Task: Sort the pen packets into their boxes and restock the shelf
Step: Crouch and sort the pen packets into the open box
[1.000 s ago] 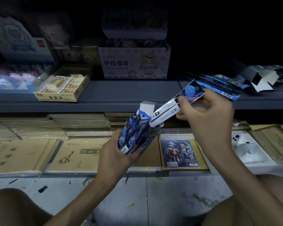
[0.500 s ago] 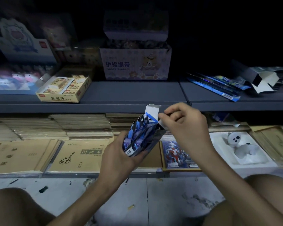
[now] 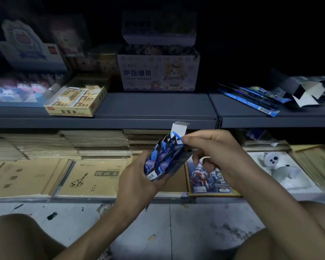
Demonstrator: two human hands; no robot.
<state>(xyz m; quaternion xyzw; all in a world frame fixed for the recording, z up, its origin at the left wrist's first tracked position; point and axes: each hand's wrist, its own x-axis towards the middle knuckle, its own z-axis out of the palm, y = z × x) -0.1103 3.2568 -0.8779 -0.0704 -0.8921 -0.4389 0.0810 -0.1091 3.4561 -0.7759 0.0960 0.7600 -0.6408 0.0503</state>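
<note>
Holding the open pen box (image 3: 162, 160) tilted in my left hand (image 3: 137, 184), gripped around its lower end, with blue pen packets (image 3: 159, 162) packed inside and the flap (image 3: 179, 128) sticking up at the top. My right hand (image 3: 218, 154) is up at the mouth of the box, fingertips (image 3: 186, 141) pinched on the top edge of a packet there, other fingers curled underneath (can't really tell if it's fully seated or just resting on the others).

More loose packets (image 3: 251, 99) are lying in a messy fan on the grey shelf (image 3: 158, 107) up to the right, next to another opened box (image 3: 306, 91), so I'd guess there's plenty of sorting left.

What could go wrong: the box is leaning and looks pretty stuffed, so if I shove too hard the packet could buckle or the cardboard mouth could tear. If my left grip slackens, the whole lot slides out onto the floor (image 3: 158, 231). It's also dim here, so putting the wrong design in this box is an easy mistake.
</note>
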